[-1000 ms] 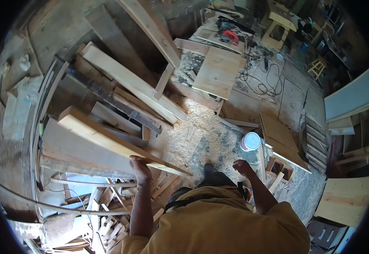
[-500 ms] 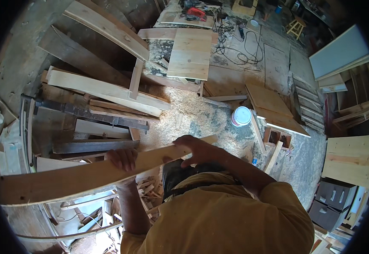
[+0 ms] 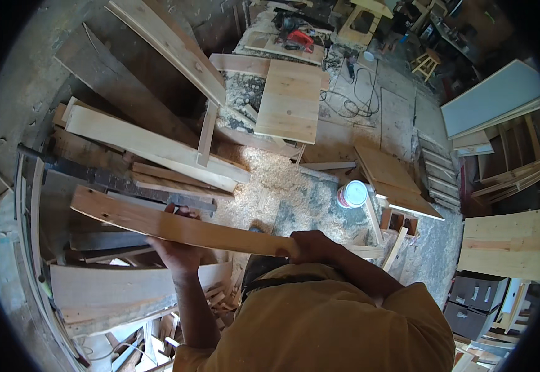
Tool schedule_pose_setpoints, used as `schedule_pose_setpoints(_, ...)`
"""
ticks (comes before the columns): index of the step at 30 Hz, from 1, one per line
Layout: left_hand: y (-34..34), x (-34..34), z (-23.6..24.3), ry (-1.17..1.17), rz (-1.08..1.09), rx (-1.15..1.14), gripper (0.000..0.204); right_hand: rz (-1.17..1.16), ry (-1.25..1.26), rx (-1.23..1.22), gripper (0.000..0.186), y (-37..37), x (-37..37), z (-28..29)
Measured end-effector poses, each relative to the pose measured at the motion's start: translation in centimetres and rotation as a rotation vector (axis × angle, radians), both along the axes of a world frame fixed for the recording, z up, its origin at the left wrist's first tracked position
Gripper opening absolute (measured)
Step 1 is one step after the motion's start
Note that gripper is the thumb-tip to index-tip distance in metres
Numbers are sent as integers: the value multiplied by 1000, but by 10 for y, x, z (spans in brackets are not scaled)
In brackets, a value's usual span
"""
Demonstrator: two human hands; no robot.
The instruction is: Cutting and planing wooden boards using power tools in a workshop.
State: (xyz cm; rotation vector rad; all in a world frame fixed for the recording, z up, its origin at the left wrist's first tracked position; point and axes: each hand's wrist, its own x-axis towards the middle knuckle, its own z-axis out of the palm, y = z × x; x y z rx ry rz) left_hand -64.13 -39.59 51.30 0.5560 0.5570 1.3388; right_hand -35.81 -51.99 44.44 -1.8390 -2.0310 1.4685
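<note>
A long light-brown wooden board (image 3: pixel 189 229) lies across in front of my body, its left end farther from me and its right end close to my waist. My left hand (image 3: pixel 175 253) supports it from below near the middle, the fingertips showing past the far edge. Around the board's right end my right hand (image 3: pixel 312 247) is closed. A dark knot marks the board near its left end. Below my left hand, another wide board (image 3: pixel 115 288) leans over a heap of offcuts.
Long planks (image 3: pixel 152 146) and a dark metal bar clamp (image 3: pixel 90 177) fill the left side. A white bucket (image 3: pixel 352 194) stands on the sawdust-strewn floor. Ahead are a wooden panel (image 3: pixel 288 102) and a red power tool (image 3: pixel 299 41). Dark drawers (image 3: pixel 477 291) stand at right.
The board has swung, its left end moving away from me and rightward, its right end toward my waist. My left hand has turned to hold it from below; my right hand now grips its end.
</note>
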Motion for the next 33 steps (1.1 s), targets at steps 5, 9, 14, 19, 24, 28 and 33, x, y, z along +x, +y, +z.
schedule_pose_setpoints(5, 24, -33, -46, 163, 66, -162, 54, 25, -98, 3, 57, 27, 6, 9)
schedule_pose_setpoints(9, 1, -37, -59, 151, 145, -189, 49, -36, -193, 73, 47, 37, 3, -2)
schedule_pose_setpoints(14, -9, -13, -12, 135, 284, -215, 55, 112, -228, 30, 39, 56, 11, -60)
schedule_pose_setpoints(19, -71, -15, 25, 318, 585, -146, 58, 435, 162, 137, 50, 91, -15, -73)
schedule_pose_setpoints(24, -94, -7, 35, 291, 837, 7, 61, 625, 294, 129, 79, 124, -51, -84)
schedule_pose_setpoints(28, -91, 10, 39, 306, 1082, -202, 42, 615, 496, 455, 96, 127, -101, -29)
schedule_pose_setpoints(33, -68, 14, 37, 519, 981, -166, 35, 668, 548, 728, 74, 133, -180, 19)
